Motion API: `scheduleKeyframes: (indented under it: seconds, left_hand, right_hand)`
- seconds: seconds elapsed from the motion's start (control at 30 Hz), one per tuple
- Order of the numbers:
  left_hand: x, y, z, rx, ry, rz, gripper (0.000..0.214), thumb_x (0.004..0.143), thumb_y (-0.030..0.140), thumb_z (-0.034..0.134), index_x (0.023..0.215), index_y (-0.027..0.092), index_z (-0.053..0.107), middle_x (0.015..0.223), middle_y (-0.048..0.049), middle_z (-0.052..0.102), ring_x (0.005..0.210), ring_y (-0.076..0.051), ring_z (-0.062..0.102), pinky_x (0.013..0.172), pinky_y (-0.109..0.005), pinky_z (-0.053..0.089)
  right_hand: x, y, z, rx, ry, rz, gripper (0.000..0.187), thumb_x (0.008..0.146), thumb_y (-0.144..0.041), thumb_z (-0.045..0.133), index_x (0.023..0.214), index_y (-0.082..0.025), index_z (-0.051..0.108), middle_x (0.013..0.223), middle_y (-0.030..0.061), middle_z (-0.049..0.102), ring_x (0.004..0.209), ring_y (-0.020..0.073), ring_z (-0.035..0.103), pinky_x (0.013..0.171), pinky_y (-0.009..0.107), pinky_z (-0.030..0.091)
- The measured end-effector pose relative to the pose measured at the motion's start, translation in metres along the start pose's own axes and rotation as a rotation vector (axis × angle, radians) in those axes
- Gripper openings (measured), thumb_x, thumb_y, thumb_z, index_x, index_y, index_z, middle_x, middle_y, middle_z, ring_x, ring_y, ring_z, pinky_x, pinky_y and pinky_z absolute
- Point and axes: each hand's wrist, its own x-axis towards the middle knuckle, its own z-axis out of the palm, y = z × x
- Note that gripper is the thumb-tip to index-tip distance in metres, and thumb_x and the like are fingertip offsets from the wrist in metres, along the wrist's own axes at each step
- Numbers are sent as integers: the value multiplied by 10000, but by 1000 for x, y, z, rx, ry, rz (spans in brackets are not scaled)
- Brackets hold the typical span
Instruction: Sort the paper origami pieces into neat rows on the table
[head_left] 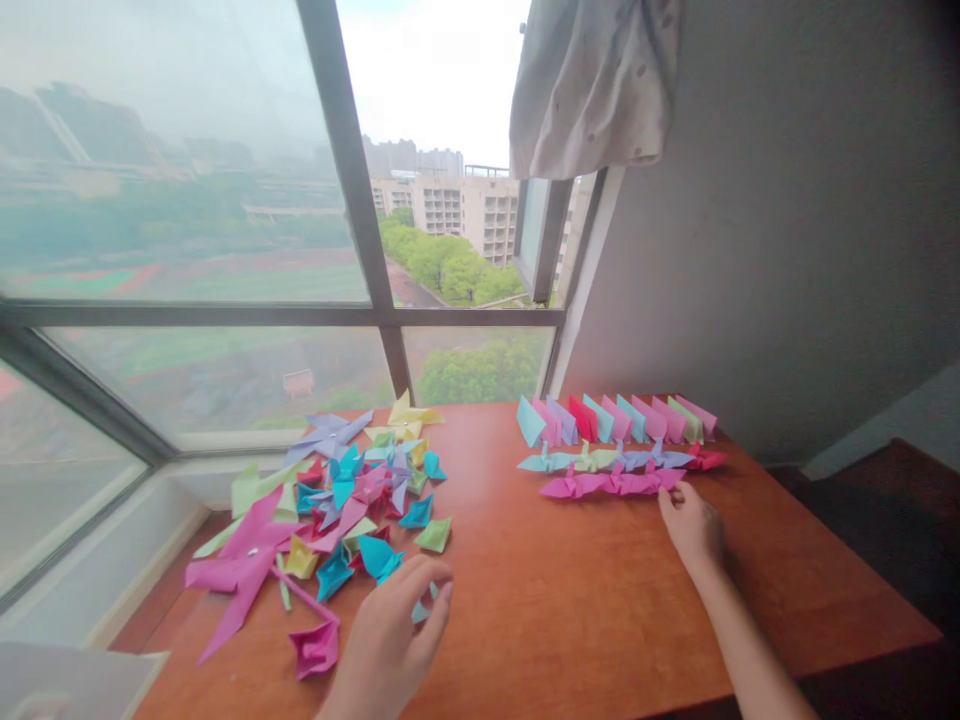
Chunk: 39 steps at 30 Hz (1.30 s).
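My left hand (394,630) rests near the front of the wooden table (570,600), its fingers curled over a small teal folded paper piece (421,610). To its left lies a loose pile of coloured origami (337,500), with a large pink pinwheel (240,570) and a small magenta folded piece (315,648). My right hand (694,525) reaches forward, fingertips touching the right end of a row of magenta paper cranes (611,483). Behind that lie a row of mixed-colour cranes (622,460) and a row of upright folded pieces (615,418).
A large window with a dark frame (367,250) stands behind the table, with a pale sill (90,570) at the left. A grey wall (787,220) closes the right side, and a curtain (592,80) hangs at the top. The table's right edge drops to a dark floor (885,520).
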Motion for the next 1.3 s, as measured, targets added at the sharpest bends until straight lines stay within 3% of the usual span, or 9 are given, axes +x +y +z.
scheduleKeyframes:
  seconds: [0.2, 0.37, 0.6, 0.77, 0.87, 0.97, 1.1, 1.2, 1.3]
  left_hand:
    - [-1, -22, -25, 183, 141, -144, 210, 915, 372, 475, 934, 264, 654, 959, -20, 729, 799, -186, 684, 713, -278, 511]
    - [-5, -50, -47, 429, 179, -354, 277, 902, 380, 440, 1045, 256, 642, 1080, -41, 727, 912, -228, 696, 726, -306, 503]
    - [25, -75, -74, 569, 90, -526, 379, 927, 377, 372, 1150, 176, 604, 1143, -117, 709, 1048, -287, 671, 816, -359, 494]
    - [51, -71, -73, 637, -23, -517, 376, 942, 407, 325, 1049, 180, 604, 990, -133, 726, 918, -314, 700, 702, -361, 483]
    - [54, -73, -69, 646, -26, -535, 334, 932, 367, 339, 1057, 185, 589, 921, -124, 730, 873, -319, 705, 646, -342, 458]
    - [50, -79, -68, 558, 33, -517, 287, 921, 350, 369, 1039, 210, 590, 900, -90, 736, 846, -283, 705, 610, -302, 432]
    - [42, -80, -71, 293, 259, -466, 237, 872, 373, 467, 1015, 239, 600, 865, -27, 735, 786, -223, 697, 635, -276, 460]
    - [37, -64, -62, -5, 370, -388, 245, 834, 407, 534, 988, 228, 597, 866, -22, 724, 786, -210, 693, 673, -284, 506]
    - [33, -32, -35, -250, 310, -275, 212, 849, 396, 547, 956, 217, 584, 826, -16, 695, 738, -184, 669, 641, -267, 507]
  right_hand:
    - [-12, 4, -3, 133, 6, 54, 433, 793, -426, 471, 1071, -156, 665, 879, 99, 754, 743, 231, 700, 655, 315, 483]
    - [-44, -2, -15, 240, 5, 78, 469, 775, -516, 493, 1063, -193, 672, 912, 90, 758, 727, 242, 703, 636, 331, 500]
    - [-95, -50, -22, 374, -74, -48, 473, 813, -556, 526, 1054, -183, 691, 904, 97, 760, 726, 226, 707, 674, 312, 550]
    - [-116, -84, -21, 473, -104, -110, 434, 853, -536, 530, 1029, -181, 707, 914, 97, 763, 741, 213, 716, 694, 294, 572]
    - [-122, -94, -22, 517, -110, -131, 407, 856, -521, 542, 997, -183, 720, 913, 97, 764, 728, 206, 717, 682, 282, 581]
    - [-126, -99, -23, 550, -126, -121, 397, 848, -518, 559, 971, -181, 730, 897, 96, 765, 714, 204, 718, 663, 277, 585]
    - [-133, -113, -26, 594, -172, -93, 387, 848, -514, 580, 966, -181, 736, 890, 92, 763, 735, 209, 719, 656, 272, 583]
    - [-141, -139, -31, 672, -247, -125, 362, 867, -494, 589, 1000, -189, 733, 921, 88, 756, 779, 204, 714, 693, 267, 579]
    - [-148, -174, -38, 796, -355, -207, 361, 885, -477, 590, 1069, -190, 709, 897, 73, 741, 753, 181, 696, 664, 248, 566]
